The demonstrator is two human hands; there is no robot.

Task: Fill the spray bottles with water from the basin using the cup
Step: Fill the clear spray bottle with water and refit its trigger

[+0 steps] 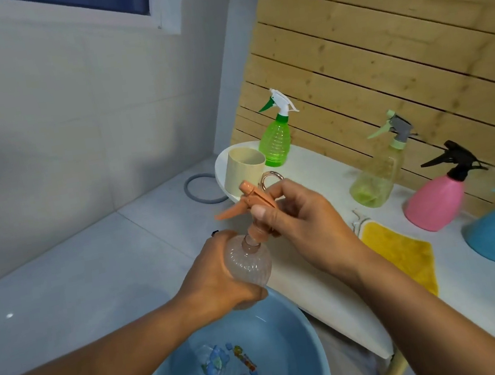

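Gripping a clear bottle [248, 265] above the water-filled basin [281, 328].

bare table [328, 275] beside yellow cloth [403, 255], cup [243, 171] flanked by green bottle [276, 142]

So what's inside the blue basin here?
The blue basin holds clear water, with cartoon pictures showing on its bottom through the water. Its near edge runs out of frame, and the left hand holding the clear spray bottle covers a bit of its far rim.
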